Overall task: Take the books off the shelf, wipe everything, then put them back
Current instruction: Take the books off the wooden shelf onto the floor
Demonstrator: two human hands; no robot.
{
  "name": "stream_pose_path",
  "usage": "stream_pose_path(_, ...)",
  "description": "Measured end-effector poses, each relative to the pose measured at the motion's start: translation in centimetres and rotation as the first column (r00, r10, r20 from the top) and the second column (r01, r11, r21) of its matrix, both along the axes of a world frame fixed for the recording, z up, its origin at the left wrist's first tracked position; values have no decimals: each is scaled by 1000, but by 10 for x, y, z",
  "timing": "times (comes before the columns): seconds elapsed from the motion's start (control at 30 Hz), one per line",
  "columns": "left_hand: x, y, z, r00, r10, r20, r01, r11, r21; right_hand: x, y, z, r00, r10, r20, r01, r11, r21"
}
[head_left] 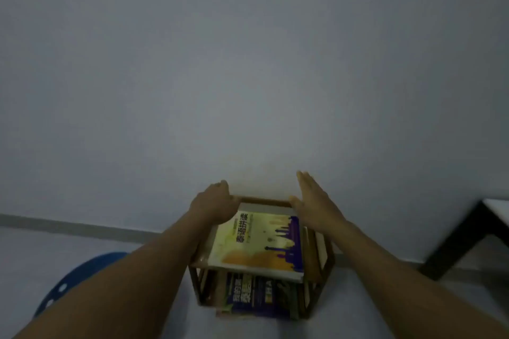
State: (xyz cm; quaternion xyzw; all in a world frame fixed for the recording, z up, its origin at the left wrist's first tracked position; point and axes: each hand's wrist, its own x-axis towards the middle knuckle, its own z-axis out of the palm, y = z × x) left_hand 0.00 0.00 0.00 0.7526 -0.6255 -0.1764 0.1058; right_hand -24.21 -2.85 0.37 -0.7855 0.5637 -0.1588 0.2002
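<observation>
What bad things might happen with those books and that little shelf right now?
1. The yellow book lies flat on the small wooden shelf, its near edge past the frame; it might slide off if the shelf tips.
2. The left hand grips a back corner while the right hand is flat and open, so the hold looks uneven.
3. The lower books might spill forward.

Probably a plain room in a home or office: bare grey wall, pale floor with baseboard, small wooden shelf holding books, blue plastic stool, dark-legged table.
</observation>
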Motion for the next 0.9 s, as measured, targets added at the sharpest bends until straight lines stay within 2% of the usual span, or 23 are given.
stream_pose_path(0.13,5,-3,-88,1000,-5,18,5,1000,28,11,0,-94,998,-3,-56,8,997,79)
stream_pose_path(0.23,13,-11,-153,1000,10,1,-10,1000,-5,16,-3,-158,995,-37,-88,45,995,89)
stream_pose_path(0.33,18,-20,-191,997,59,-57,-58,998,26,14,-6,-191,987,-83,-135,94,992,84)
stream_pose_path(0.47,22,-30,-226,980,129,-154,-108,985,134,7,-8,-225,983,-159,-90,172,972,159)
stream_pose_path(0.6,22,-32,-231,949,221,-225,-195,972,132,11,-14,-241,961,-274,-17,271,938,215)
stream_pose_path(0.67,23,-34,-224,913,268,-308,-223,960,172,17,-21,-237,935,-345,84,318,919,232)
stream_pose_path(0.77,28,-42,-218,834,316,-453,-240,946,217,27,-33,-233,837,-491,240,402,851,338)
stream_pose_path(0.9,35,-40,-202,767,335,-547,-200,935,292,30,-38,-233,703,-645,301,491,746,450)
